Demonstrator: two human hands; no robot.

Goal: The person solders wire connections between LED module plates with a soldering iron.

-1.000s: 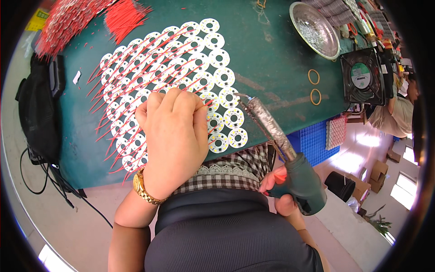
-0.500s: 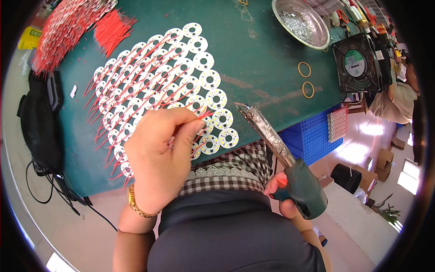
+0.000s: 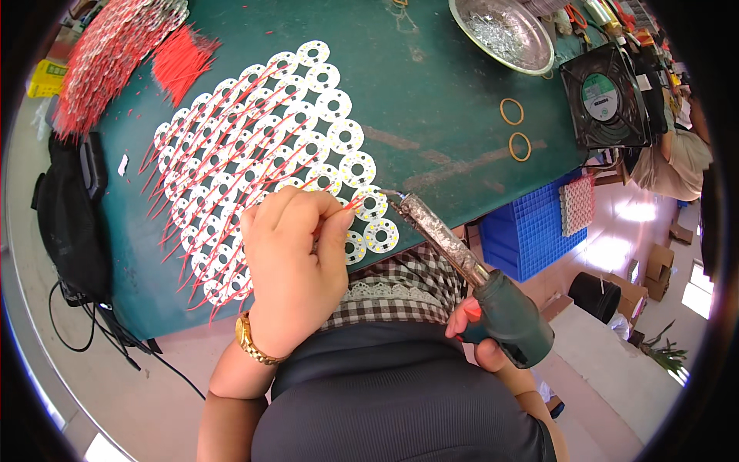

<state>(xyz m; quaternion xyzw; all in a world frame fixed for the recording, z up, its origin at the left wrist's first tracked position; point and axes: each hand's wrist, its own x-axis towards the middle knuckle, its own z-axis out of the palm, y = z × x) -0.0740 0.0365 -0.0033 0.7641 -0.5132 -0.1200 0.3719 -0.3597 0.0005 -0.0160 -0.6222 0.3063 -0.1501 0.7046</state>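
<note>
Red wire [image 3: 348, 206]: pinched in the closed fingers of the left hand [image 3: 296, 266], its end laid on a white ring board [image 3: 372, 203] at the near edge of the green table [image 3: 431, 115]. Soldering gun [image 3: 469, 289]: gripped by the right hand [image 3: 481, 339], tip just beside that board. Adjacent: rows of wired ring boards [image 3: 246, 154], metal bowl [image 3: 502, 32], black fan [image 3: 608, 96], two rubber bands [image 3: 514, 127].

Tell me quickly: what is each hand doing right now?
Left hand: closed, pinching a thin red wire over the round white boards.
Right hand: closed around the soldering iron.
</note>
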